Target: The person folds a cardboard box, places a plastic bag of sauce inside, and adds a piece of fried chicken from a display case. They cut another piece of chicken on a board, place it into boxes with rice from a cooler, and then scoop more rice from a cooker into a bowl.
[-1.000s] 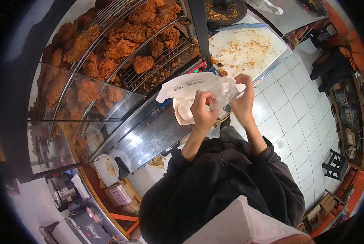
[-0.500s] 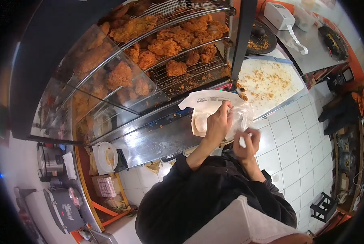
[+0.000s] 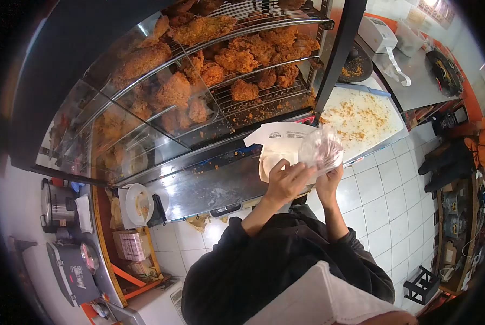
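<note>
A puffed-out clear plastic bag (image 3: 321, 150) is between my hands, above the white cutting board's near edge. My right hand (image 3: 329, 183) grips it from below, with most of the fingers hidden behind the plastic. At the bag's lower left edge, my left hand (image 3: 289, 183) has its fingertips pressed together on the plastic. Just beyond my left hand lies an open white paper food box (image 3: 277, 142) with its printed lid flap raised. A pale rounded mass, perhaps rice, shows inside the box, partly covered by my left hand.
A glass display case (image 3: 193, 116) with fried chicken (image 3: 237, 57) on wire racks stands ahead. The crumb-strewn cutting board (image 3: 350, 114) and a dark mortar (image 3: 356, 67) are to the right. A label printer (image 3: 378, 35) sits behind. A white bowl (image 3: 139, 205) stands at left.
The plastic bag has gone from crumpled to puffed out. My right hand has risen under it, while my left hand has lowered to its near edge. The view has shifted slightly.
</note>
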Tool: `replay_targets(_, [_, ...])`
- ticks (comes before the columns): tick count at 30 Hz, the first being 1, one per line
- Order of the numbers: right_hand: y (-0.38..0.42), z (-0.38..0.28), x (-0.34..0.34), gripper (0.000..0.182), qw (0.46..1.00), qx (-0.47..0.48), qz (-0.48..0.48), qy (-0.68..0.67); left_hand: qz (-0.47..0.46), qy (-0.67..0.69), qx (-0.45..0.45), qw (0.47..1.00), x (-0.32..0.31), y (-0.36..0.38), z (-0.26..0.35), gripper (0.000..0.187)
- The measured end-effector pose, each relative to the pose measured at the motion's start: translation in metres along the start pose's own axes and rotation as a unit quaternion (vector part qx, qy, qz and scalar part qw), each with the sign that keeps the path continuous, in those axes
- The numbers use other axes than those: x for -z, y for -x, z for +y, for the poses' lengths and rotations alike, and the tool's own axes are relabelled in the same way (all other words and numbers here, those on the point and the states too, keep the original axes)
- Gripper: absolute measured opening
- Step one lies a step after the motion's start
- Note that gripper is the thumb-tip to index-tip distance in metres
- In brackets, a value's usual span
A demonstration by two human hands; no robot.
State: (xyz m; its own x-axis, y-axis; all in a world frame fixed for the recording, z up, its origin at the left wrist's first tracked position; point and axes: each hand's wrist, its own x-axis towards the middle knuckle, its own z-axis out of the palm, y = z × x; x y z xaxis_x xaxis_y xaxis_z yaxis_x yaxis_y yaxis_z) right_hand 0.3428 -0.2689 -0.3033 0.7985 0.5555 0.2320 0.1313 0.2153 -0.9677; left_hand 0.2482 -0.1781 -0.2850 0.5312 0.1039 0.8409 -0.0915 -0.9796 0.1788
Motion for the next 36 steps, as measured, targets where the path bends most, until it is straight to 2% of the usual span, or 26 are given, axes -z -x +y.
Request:
replay_targets(1, [-0.006, -0.009, -0.004, 0.062, 1.0, 0.001, -0.002, 0.002, 0.007, -0.001, 0.005, 1.0, 0.0, 0.005, 0.0, 0.021])
replay_targets(2, [-0.02, -0.034, -0.013, 0.066, 0.981, 0.129, -0.027, 0.145, -0.003, -0.009, -0.002, 1.0, 0.009, 0.004, 0.005, 0.023])
replay_targets(3, [-0.035, -0.052, -0.023, 0.069, 0.924, 0.252, -0.051, 0.283, -0.002, -0.009, -0.002, 1.0, 0.016, -0.002, 0.006, 0.023])
replay_targets(5, [-0.066, -0.064, -0.042, 0.081, 0.893, 0.319, -0.031, 0.316, 0.029, 0.038, 0.065, 0.997, 0.028, -0.012, 0.007, 0.023])
replay_targets(7, [-0.112, -0.075, -0.058, 0.088, 0.923, 0.275, -0.039, 0.265, 0.031, 0.049, 0.079, 0.995, 0.039, -0.009, 0.002, 0.023])
replay_targets(9, [-0.16, -0.092, -0.072, 0.088, 0.864, 0.293, -0.051, 0.406, 0.008, 0.051, 0.032, 0.998, 0.049, 0.001, -0.002, 0.025])
replay_targets(10, [-0.174, -0.089, -0.079, 0.088, 0.864, 0.295, -0.049, 0.405, -0.001, 0.059, 0.056, 0.997, 0.053, 0.005, -0.001, 0.021])
replay_targets(11, [-0.187, -0.083, -0.086, 0.082, 0.829, 0.341, 0.011, 0.444, 0.001, 0.059, 0.052, 0.997, 0.057, 0.011, -0.002, 0.021])
replay_targets(12, [-0.191, -0.087, -0.093, 0.077, 0.786, 0.385, 0.072, 0.479, -0.009, 0.063, 0.09, 0.994, 0.059, 0.018, -0.004, 0.021])
replay_targets(13, [-0.19, -0.09, -0.096, 0.077, 0.783, 0.389, 0.074, 0.479, -0.018, 0.067, 0.13, 0.989, 0.06, 0.025, -0.006, 0.02])
replay_targets(15, [-0.178, -0.112, -0.109, 0.071, 0.81, 0.351, 0.075, 0.464, -0.011, 0.066, 0.146, 0.987, 0.065, 0.035, -0.011, 0.019])
replay_targets(16, [-0.184, -0.093, -0.115, 0.062, 0.76, 0.434, 0.147, 0.46, -0.03, 0.059, 0.162, 0.985, 0.069, 0.039, -0.014, 0.018])
replay_targets(17, [-0.191, -0.085, -0.116, 0.062, 0.759, 0.434, 0.145, 0.462, -0.051, 0.053, 0.179, 0.981, 0.074, 0.043, -0.015, 0.017])
replay_targets(19, [-0.213, -0.074, -0.113, 0.043, 0.801, 0.414, 0.072, 0.425, -0.068, 0.04, 0.176, 0.981, 0.084, 0.044, -0.019, 0.017])
replay_targets(20, [-0.231, -0.072, -0.108, 0.029, 0.915, 0.314, -0.054, 0.248, -0.086, 0.046, 0.179, 0.979, 0.09, 0.044, -0.021, 0.017])
replay_targets(23, [-0.237, -0.076, -0.112, 0.02, 0.928, 0.297, -0.047, 0.22, -0.115, 0.052, 0.192, 0.973, 0.095, 0.053, -0.026, 0.016])
replay_targets(24, [-0.212, -0.096, -0.12, 0.016, 0.948, 0.254, -0.087, 0.173, -0.12, 0.055, 0.201, 0.971, 0.094, 0.055, -0.028, 0.015])
replay_targets(25, [-0.21, -0.092, -0.12, 0.016, 0.946, 0.259, -0.087, 0.175, -0.116, 0.055, 0.199, 0.972, 0.096, 0.054, -0.028, 0.015])
replay_targets(27, [-0.212, -0.066, -0.121, 0.023, 0.828, 0.459, 0.067, 0.315, -0.127, 0.064, 0.221, 0.965, 0.097, 0.052, -0.026, 0.014])
replay_targets(28, [-0.216, -0.054, -0.117, 0.014, 0.841, 0.412, 0.038, 0.349, -0.122, 0.064, 0.221, 0.966, 0.093, 0.052, -0.029, 0.014])
replay_targets(29, [-0.215, -0.055, -0.119, 0.014, 0.84, 0.413, 0.037, 0.349, -0.121, 0.062, 0.208, 0.969, 0.089, 0.055, -0.031, 0.014])
replay_targets(31, [-0.207, -0.05, -0.121, 0.023, 0.874, 0.399, 0.065, 0.271, -0.126, 0.061, 0.201, 0.97, 0.086, 0.059, -0.029, 0.013])
replay_targets(32, [-0.2, -0.067, -0.126, 0.036, 0.855, 0.423, 0.116, 0.277, -0.131, 0.059, 0.195, 0.97, 0.087, 0.056, -0.029, 0.013])
replay_targets(33, [-0.202, -0.068, -0.123, 0.036, 0.858, 0.415, 0.117, 0.281, -0.138, 0.058, 0.189, 0.971, 0.085, 0.053, -0.029, 0.013])
replay_targets(35, [-0.208, -0.063, -0.111, 0.049, 0.884, 0.395, -0.01, 0.251, -0.127, 0.055, 0.182, 0.974, 0.079, 0.053, -0.028, 0.013])
replay_targets(36, [-0.192, -0.075, -0.116, 0.049, 0.909, 0.372, 0.046, 0.183, -0.106, 0.047, 0.17, 0.979, 0.076, 0.054, -0.028, 0.012])
